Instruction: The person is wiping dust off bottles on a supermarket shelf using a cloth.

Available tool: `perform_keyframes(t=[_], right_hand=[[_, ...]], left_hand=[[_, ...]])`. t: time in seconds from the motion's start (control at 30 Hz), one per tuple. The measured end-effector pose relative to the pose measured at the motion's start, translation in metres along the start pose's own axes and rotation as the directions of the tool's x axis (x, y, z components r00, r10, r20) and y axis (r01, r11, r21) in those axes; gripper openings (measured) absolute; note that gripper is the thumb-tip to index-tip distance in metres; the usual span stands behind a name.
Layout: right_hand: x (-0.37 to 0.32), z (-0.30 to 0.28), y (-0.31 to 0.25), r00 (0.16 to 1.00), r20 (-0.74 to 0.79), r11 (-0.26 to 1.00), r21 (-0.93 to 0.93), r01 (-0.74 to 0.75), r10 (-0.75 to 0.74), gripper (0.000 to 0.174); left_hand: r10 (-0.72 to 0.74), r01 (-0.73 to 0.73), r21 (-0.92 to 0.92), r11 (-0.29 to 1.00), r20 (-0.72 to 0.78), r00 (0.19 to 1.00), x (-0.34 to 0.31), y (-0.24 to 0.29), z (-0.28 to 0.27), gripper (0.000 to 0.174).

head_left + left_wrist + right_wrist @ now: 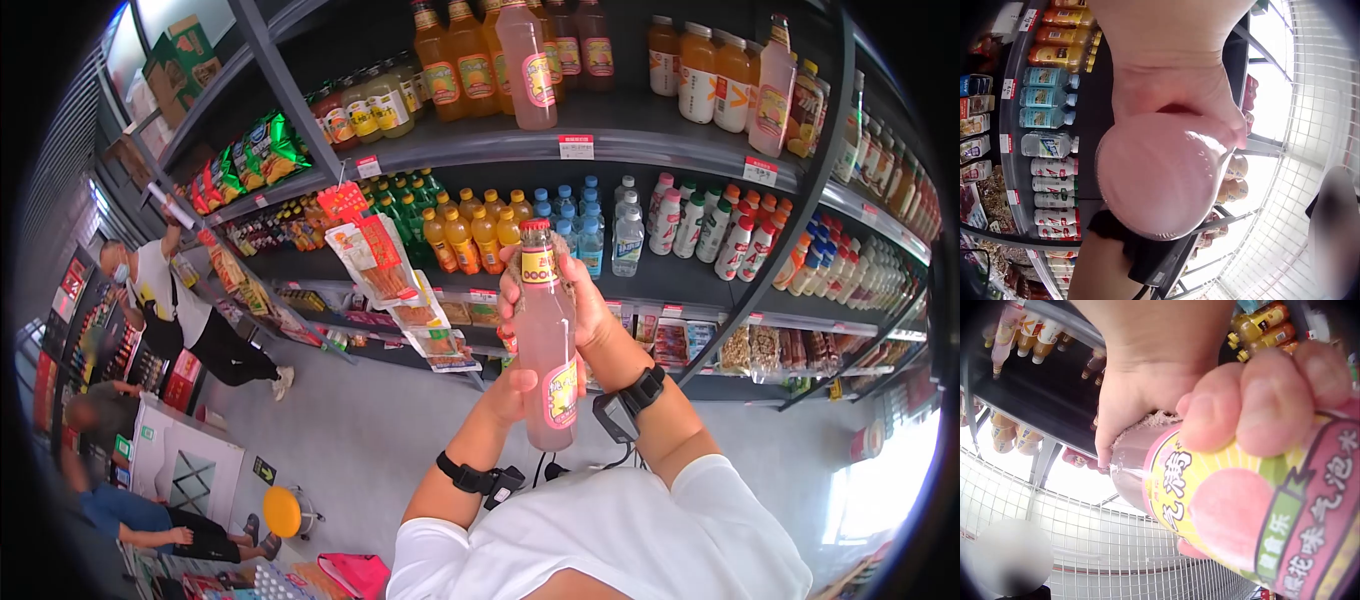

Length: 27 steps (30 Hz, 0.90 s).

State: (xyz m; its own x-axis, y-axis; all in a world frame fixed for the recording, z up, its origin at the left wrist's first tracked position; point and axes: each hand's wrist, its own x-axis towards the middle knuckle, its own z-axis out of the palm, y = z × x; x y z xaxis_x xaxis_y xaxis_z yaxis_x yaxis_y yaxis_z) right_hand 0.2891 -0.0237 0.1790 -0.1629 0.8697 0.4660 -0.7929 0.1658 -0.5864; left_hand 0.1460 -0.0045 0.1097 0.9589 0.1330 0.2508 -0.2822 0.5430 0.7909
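A tall glass bottle of pink drink (545,325), with a red cap and a yellow and pink peach label (1229,506), stands upright between both hands in front of the chest. My right hand (592,308) grips its upper part from behind, with a brown fuzzy cloth (1163,419) between palm and glass. Lower down, my left hand (508,395) holds the body of the bottle near the label. From the left wrist view the round bottle base (1160,175) hides most of the left hand's fingers.
Ahead are shelves (660,145) with similar pink bottles (527,65), orange drinks (460,240) and white bottles (735,248). Snack packs (375,260) hang at the shelf front. Two people are at the left, one standing (190,310), one seated, near a yellow stool (283,512).
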Motion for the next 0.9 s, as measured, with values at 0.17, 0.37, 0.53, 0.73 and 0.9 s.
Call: perform_keyframes(t=[0.17,0.37,0.53,0.73,0.9], right_hand=[[-0.017,-0.007,-0.013,0.946,-0.320,0.963,-0.232,-0.139,0.060,0.069],[-0.021,0.008,-0.032,0.843,-0.355,0.771,-0.628,0.106,-0.405,0.072],[-0.034,0.012,-0.027,0.936,-0.115,0.429,-0.902,0.042,-0.333,0.076],[-0.068,-0.021,-0.053,0.953,-0.235,0.741,-0.671,-0.017,-0.191,0.063],[-0.085,-0.050,-0.077,0.857,-0.430,0.741,-0.666,-0.087,-0.285,0.052]], left_hand=[[0.110,-0.067,0.175,0.982,-0.248,0.962,0.006,0.000,0.011,0.076],[0.319,-0.103,0.398,0.912,-0.529,0.786,0.022,-0.010,0.018,0.068],[0.532,-0.047,0.666,0.744,-0.549,0.645,0.043,-0.018,0.026,0.059],[0.364,-0.110,0.439,0.892,-0.553,0.750,0.052,-0.023,0.028,0.059],[0.387,-0.156,0.448,0.880,-0.489,0.782,0.076,-0.026,0.033,0.083]])
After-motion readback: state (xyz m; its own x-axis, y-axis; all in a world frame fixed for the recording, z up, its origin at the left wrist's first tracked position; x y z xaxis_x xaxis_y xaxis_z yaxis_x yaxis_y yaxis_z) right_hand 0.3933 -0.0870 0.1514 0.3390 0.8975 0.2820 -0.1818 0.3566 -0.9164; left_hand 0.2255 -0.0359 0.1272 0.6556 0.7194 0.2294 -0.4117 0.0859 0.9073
